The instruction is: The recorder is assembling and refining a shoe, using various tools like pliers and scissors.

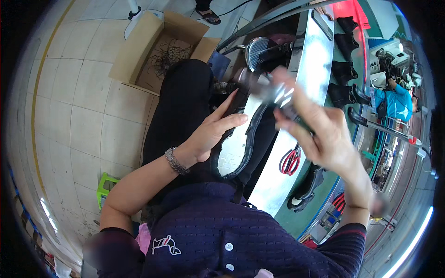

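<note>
Across my lap lies a black shoe [236, 143], its white sole side turned up and a dark edge of upper folded around it. My left hand [208, 132] grips the shoe from its left side, with the thumb resting on the white surface. Over the shoe's far end, my right hand [327, 132] is closed around a shiny metal tool [283, 98]. The tool and fingertips are smeared by motion, so its exact kind cannot be made out, nor whether it touches the shoe.
Red-handled scissors [290, 162] and a phone [322, 24] lie on the metal bench ledge [273, 185] at right. Beyond, several black shoes [344, 72] stand along a green surface. A cardboard box [139, 55] with thin dark scraps sits front left. Another person [396, 102] is far right.
</note>
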{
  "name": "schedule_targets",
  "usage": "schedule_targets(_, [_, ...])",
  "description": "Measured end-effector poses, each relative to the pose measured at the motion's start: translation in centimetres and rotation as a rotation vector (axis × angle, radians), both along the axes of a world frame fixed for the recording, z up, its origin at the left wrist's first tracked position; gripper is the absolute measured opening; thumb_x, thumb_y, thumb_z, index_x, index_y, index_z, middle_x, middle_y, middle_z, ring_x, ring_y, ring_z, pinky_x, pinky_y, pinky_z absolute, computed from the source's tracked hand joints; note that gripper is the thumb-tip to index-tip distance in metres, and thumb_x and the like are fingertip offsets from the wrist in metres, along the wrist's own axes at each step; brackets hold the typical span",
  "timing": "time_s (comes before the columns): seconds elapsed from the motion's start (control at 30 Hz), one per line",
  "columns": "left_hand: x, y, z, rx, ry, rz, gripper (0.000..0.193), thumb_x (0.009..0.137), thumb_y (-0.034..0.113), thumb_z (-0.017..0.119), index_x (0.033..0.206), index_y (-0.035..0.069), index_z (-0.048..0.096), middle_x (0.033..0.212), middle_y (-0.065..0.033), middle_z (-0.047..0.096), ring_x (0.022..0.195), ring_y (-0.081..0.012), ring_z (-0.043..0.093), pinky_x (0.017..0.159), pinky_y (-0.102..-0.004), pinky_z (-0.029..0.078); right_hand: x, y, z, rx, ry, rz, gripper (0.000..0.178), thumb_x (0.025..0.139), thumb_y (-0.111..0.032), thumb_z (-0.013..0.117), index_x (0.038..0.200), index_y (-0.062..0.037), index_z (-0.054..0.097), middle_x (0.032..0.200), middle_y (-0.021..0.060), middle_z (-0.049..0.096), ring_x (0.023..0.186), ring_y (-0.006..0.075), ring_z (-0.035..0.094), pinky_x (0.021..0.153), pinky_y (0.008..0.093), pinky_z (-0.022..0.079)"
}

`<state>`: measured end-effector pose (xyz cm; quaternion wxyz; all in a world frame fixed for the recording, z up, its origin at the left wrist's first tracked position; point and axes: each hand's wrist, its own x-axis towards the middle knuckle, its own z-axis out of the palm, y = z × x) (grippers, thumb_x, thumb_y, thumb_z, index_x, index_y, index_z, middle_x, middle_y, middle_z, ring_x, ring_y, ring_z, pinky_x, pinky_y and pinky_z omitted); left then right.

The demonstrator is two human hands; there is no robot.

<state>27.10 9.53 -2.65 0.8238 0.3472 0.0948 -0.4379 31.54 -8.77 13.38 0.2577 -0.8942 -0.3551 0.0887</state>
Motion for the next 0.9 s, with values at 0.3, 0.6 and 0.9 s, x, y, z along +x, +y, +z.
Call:
schedule_targets(0.3, [0.5, 0.0, 0.0, -0.041, -0.075, 0.045, 0.076, 0.093, 0.025, 0.062, 0.155, 0.014, 0.019, 0.135, -0.006, 0.048, 0.12, -0.0125, 0.047, 0.102, -0.0298, 0.038, 0.9, -1.6, -3.8, -0.362, -0.027, -0.024, 0.07, 0.09, -0.017, 0.064, 0.15, -0.0263, 0.028, 0.089, 0.0126, 0.06, 0.06, 0.0299, 0.062, 0.056, 0.0383, 0.051])
schedule_targets(0.6, [1.3, 0.6, 0.1, -0.004, -0.058, -0.03, 0.078, 0.092, 0.023, 0.064, 0.155, 0.016, 0.019, 0.126, -0.0059, 0.053, 0.109, -0.0125, 0.053, 0.095, -0.0284, 0.042, -0.9, -1.6, -5.8, -0.097, -0.065, -0.074, 0.067, 0.094, -0.024, 0.06, 0.151, -0.0303, 0.027, 0.057, 0.0063, 0.057, 0.045, 0.0209, 0.059, 0.044, 0.0346, 0.048])
schedule_targets(0.9, [2.0, 1.4, -0.1, -0.055, -0.042, -0.128, 0.093, 0.086, 0.016, 0.07, 0.156, 0.016, 0.009, 0.12, -0.0065, 0.057, 0.106, -0.0097, 0.055, 0.096, -0.0287, 0.042, -1.6, -1.1, -5.6, -0.29, 0.106, -0.053, 0.07, 0.093, -0.021, 0.061, 0.152, -0.0272, 0.023, 0.06, 0.0089, 0.06, 0.047, 0.0229, 0.061, 0.042, 0.035, 0.047])
